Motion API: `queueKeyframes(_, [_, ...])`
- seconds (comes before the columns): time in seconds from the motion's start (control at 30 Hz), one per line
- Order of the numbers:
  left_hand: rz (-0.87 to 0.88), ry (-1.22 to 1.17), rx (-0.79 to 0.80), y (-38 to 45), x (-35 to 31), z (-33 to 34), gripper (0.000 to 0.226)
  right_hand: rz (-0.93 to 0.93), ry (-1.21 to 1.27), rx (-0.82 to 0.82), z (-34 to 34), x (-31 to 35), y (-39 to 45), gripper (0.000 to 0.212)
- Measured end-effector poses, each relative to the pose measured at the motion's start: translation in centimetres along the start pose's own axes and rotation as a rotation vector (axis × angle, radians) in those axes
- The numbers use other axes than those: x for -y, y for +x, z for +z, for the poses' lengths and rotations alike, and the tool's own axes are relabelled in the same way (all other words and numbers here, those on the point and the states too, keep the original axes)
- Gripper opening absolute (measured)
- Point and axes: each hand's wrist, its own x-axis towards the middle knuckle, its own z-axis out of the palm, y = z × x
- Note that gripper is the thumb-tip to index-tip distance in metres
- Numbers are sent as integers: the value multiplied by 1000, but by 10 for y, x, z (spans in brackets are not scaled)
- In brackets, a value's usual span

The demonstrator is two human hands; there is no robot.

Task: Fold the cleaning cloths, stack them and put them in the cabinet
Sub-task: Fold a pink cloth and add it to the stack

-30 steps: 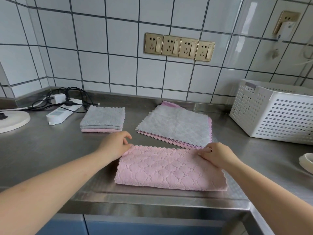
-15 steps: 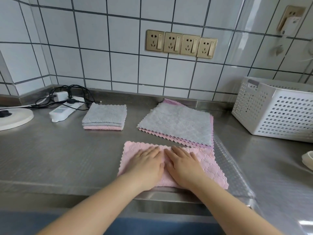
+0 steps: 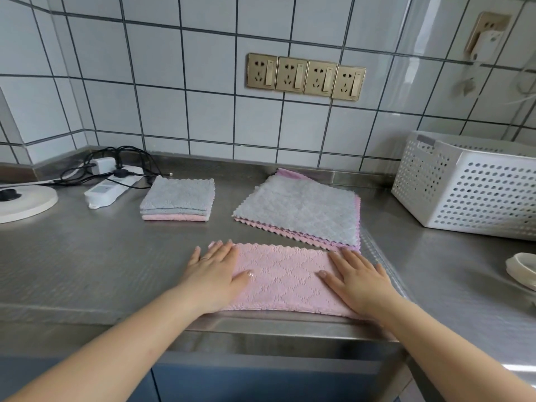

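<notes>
A pink cleaning cloth point(image 3: 284, 278), folded into a long strip, lies at the front edge of the steel counter point(image 3: 87, 265). My left hand point(image 3: 214, 274) presses flat on its left end, fingers spread. My right hand point(image 3: 359, 281) lies flat on its right end. Behind it sits a pile of unfolded cloths point(image 3: 301, 214), grey on top with pink beneath. Further left stands a small stack of folded cloths point(image 3: 178, 198), grey over pink. A blue cabinet front point(image 3: 261, 381) shows below the counter.
A white perforated basket point(image 3: 470, 184) stands at the back right. A white power strip with black cables point(image 3: 107, 190) and a round white base point(image 3: 26, 203) sit at the back left. A white dish point(image 3: 522, 269) is at the right edge. Tiled wall with sockets point(image 3: 306, 76) behind.
My hands went from gripping the cloth's far corners to pressing together at its middle, then slid apart to its two ends, smoothing the fold.
</notes>
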Motion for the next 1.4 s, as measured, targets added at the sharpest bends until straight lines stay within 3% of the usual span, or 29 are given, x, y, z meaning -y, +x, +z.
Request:
queueKeyframes(0.1, [107,39,-167,-6,-8,-2,65,-56,-92,-125,-5,0,7,61])
queueKeyframes(0.2, [415,-14,-454,-22,-29,1,45,-213,-39,-191,-13,12,23,44])
queueKeyframes(0.27, [588,-50,-405,-34,-47,7,29,-281,82,-150,-17,28,32,44])
queueKeyframes(0.37, [666,14,-352,-41,-66,13,15,-290,205,-114,-22,52,41,33])
queueKeyframes(0.63, [656,132,-374,-35,-58,11,25,-179,235,-132,-26,60,56,21])
queueKeyframes(0.77, [614,132,-450,-41,-22,8,18,-189,176,-27,-35,56,47,21])
queueKeyframes(1.03, [496,162,-458,-41,52,-10,26,-317,157,152,-40,74,10,18])
queueKeyframes(1.17, [551,150,-410,-41,66,-15,21,-340,158,75,-33,77,5,15])
queueKeyframes(1.23, [575,131,-379,-45,67,-15,19,-396,141,-44,-29,71,0,13])
queueKeyframes(1.33, [589,47,-355,-59,67,-10,33,-658,135,-265,-20,54,-15,12])
queueKeyframes(1.4, [590,-4,-352,-70,70,-4,34,-798,126,-297,-16,43,-27,12])
